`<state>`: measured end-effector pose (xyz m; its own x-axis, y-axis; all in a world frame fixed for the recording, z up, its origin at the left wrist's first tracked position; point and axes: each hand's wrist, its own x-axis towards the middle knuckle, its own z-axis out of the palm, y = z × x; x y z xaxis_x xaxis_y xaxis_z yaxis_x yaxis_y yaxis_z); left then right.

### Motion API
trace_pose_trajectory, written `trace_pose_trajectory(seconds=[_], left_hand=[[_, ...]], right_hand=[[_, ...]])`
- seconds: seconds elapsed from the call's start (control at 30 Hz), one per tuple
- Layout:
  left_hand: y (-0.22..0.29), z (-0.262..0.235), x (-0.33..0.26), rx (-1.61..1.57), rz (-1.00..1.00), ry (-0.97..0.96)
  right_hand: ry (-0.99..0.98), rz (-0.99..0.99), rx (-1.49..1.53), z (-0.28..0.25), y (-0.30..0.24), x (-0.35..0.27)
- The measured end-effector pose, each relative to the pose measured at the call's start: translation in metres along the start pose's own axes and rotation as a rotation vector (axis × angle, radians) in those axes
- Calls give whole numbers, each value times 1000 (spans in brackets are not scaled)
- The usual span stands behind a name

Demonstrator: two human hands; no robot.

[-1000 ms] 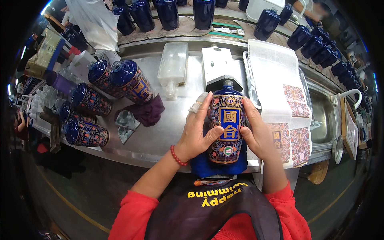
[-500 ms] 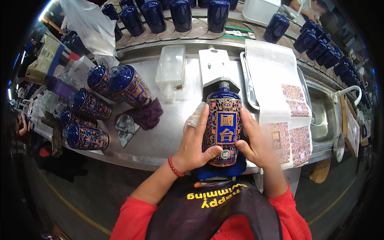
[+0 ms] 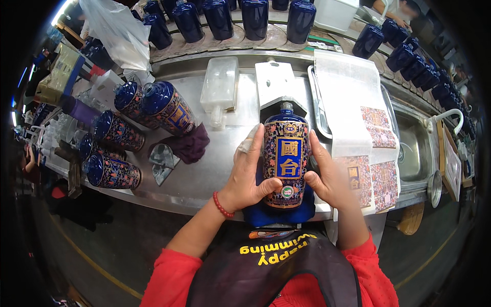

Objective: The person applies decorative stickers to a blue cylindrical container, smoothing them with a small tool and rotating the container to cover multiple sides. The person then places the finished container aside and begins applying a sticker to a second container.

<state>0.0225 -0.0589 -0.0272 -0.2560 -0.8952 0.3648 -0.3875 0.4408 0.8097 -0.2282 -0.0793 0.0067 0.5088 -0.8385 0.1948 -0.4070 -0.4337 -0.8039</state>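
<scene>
A dark blue bottle (image 3: 286, 161) with a patterned label and gold lettering lies tilted before me, its neck pointing away against a white stand (image 3: 274, 77). My left hand (image 3: 250, 176) lies along its left side, thumb on the lower front; a pale wrap covers one finger. Along the right side, my right hand (image 3: 327, 176) presses with straight fingers, its thumb at the label's edge. Both hands grip the bottle between them. A blue cloth (image 3: 255, 214) is under the bottle's base.
Printed label sheets and white backing paper (image 3: 345, 92) lie on the right, beside a sink (image 3: 417, 153). Several labelled bottles (image 3: 117, 130), a purple cloth (image 3: 192, 143) and a clear block-shaped container (image 3: 220, 87) stand left. Plain blue bottles (image 3: 254, 20) ride a conveyor behind.
The plain bottles on the conveyor have moved to the right. My hands stay on the labelled bottle, with the fingers slightly farther up its sides.
</scene>
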Motion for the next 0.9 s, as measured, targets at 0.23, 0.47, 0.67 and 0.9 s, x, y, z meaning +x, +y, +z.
trace_pose_trajectory(seconds=[0.23, 0.47, 0.67, 0.9], left_hand=[[0, -5, 4, -12, -31, -27], [-7, -6, -1, 67, 84, -57], [-7, -9, 2, 101, 126, -68], [-9, -10, 3, 104, 123, -79]], right_hand=[[1, 15, 92, -2, 4, 4], [-38, -70, 5, -1, 14, -7], [-39, -76, 32, 1, 16, -7], [-51, -66, 1, 0, 17, -8]])
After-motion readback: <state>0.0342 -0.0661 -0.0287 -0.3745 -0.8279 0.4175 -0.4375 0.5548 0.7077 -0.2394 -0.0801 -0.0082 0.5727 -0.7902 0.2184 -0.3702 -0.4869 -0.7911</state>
